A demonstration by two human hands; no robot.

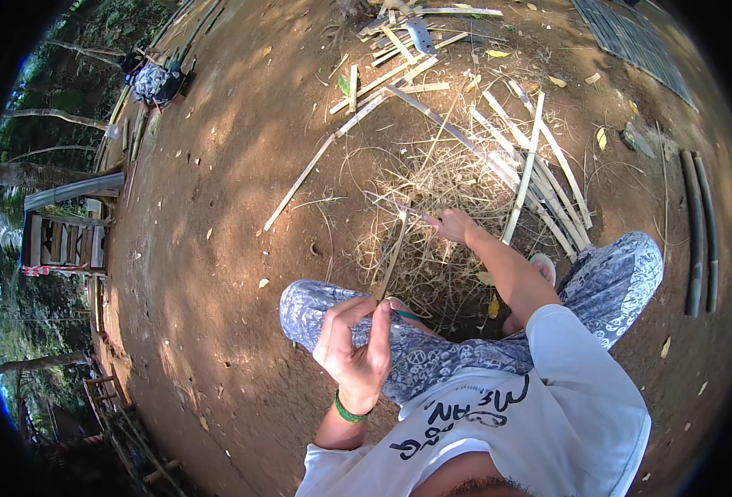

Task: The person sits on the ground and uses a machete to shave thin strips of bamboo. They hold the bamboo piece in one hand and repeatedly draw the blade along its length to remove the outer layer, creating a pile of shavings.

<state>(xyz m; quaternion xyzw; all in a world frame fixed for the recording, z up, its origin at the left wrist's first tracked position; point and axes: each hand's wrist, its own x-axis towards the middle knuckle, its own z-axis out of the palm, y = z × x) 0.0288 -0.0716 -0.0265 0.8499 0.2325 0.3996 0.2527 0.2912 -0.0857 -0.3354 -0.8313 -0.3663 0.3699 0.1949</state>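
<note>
My left hand [353, 344], with a green band at its wrist, is closed on the near end of a thin bamboo strip [392, 263] that points away from me. Ahead and to the right, my right hand [453, 225] grips a knife [392, 203]; its slim blade points left and crosses the far end of the strip. Whether the edge is biting into the strip is too small to tell. Under both lies a heap of curly pale shavings [440, 178] on the ground, between my bent legs.
Long split bamboo strips [528, 178] lie right of the heap, by my right foot. More strips and a flat grey piece [421, 36] lie farther off. Two dark poles [695, 232] are at the right, a slatted panel [631, 45] at the far right, and a wooden structure [68, 232] at the left.
</note>
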